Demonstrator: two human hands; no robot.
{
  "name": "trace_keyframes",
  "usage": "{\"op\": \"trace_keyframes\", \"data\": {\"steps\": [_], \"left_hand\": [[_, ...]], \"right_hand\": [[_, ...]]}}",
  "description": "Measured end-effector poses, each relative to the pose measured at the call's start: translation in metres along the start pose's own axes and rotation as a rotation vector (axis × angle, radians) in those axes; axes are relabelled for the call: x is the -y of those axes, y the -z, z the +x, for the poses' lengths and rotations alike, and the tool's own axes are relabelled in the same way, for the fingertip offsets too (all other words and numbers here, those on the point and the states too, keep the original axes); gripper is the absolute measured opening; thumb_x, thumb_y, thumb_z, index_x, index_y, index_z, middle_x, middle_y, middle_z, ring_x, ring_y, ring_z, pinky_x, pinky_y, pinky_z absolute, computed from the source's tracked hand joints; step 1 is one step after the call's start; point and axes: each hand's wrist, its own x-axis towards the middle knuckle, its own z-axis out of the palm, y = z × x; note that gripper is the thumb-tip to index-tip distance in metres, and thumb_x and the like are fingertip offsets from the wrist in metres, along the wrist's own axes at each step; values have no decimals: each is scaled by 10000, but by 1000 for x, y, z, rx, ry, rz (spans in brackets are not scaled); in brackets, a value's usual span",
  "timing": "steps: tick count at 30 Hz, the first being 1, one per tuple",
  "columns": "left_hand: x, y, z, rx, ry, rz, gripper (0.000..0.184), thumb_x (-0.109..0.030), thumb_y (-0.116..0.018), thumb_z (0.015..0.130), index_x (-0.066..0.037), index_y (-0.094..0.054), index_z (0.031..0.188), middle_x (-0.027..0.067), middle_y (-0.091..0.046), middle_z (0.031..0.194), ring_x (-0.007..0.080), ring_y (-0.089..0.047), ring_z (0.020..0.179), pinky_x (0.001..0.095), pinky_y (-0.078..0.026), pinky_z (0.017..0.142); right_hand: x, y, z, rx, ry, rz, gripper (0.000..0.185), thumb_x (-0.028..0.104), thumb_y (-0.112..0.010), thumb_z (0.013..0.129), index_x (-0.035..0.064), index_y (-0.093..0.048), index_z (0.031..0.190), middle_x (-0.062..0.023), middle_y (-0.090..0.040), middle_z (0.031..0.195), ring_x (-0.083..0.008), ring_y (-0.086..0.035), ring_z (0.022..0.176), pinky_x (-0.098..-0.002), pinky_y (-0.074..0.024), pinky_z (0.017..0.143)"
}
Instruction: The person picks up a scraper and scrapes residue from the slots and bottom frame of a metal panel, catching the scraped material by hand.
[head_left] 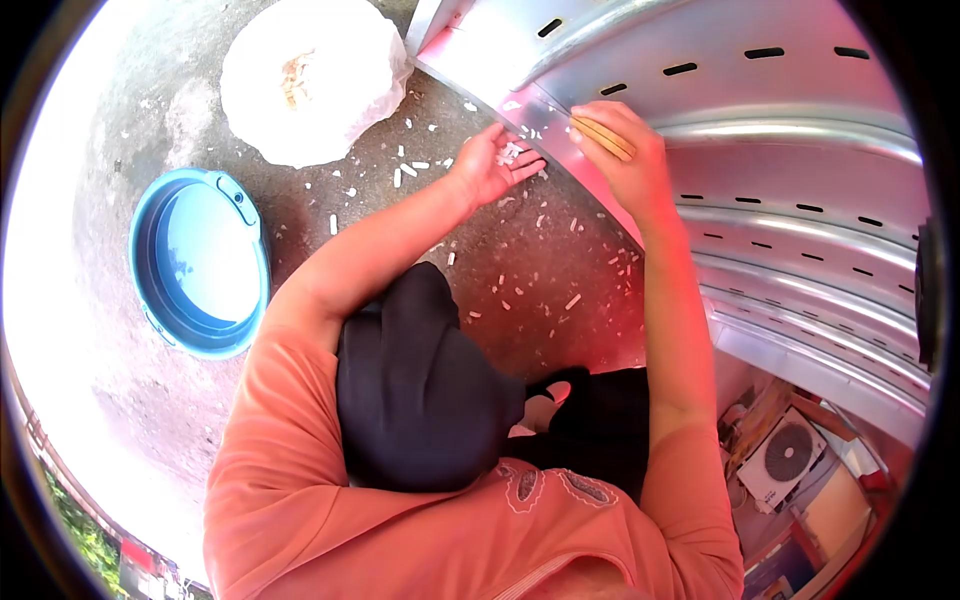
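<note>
My left hand point(492, 168) is palm up, low over the floor beside the edge of a large slotted metal panel point(790, 90). Its fingers are stretched out, with small white scraps point(512, 152) on and around them. My right hand point(640, 165) is closed round an oblong tan piece point(603, 138) with a dark line along its side, perhaps a brush handle; its underside is hidden. That hand is over the panel's lower edge, where a few more white bits lie.
White scraps are scattered over the concrete floor point(520, 250). A blue basin point(140, 240) of water stands at the left. Beyond it sits a white bag point(350, 60) holding pale brownish scraps. At the lower right is a unit with a round fan point(788, 452).
</note>
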Motion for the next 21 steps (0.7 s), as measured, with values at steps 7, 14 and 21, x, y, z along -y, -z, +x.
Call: {"op": "trace_keyframes", "data": {"steps": [7, 14, 21], "left_hand": [[0, 7, 1, -19, 30, 7, 375, -310, -316, 982, -6, -491, 1115, 159, -539, 1079, 333, -557, 1015, 499, -467, 920], [11, 7, 1, -25, 100, 18, 430, -341, -307, 985, 38, -496, 1057, 175, -580, 989, 340, -584, 1016, 498, -476, 911], [14, 2, -6, 24, 116, 40, 434, -332, -309, 987, 53, -471, 1102, 191, -565, 1028, 360, -565, 1025, 495, -443, 964]], "right_hand": [[7, -4, -4, 4, 14, -8, 198, 68, -698, 751, 32, -655, 941, -92, -639, 887, -191, -621, 796, -282, -479, 724], [-6, 6, -30, -84, -181, 73, 195, 59, -695, 742, 45, -661, 934, -87, -639, 872, -196, -624, 787, -280, -480, 722], [7, -6, -22, -68, -98, -27, 194, 76, -699, 744, 34, -656, 929, -84, -634, 857, -198, -623, 766, -277, -476, 702]]}}
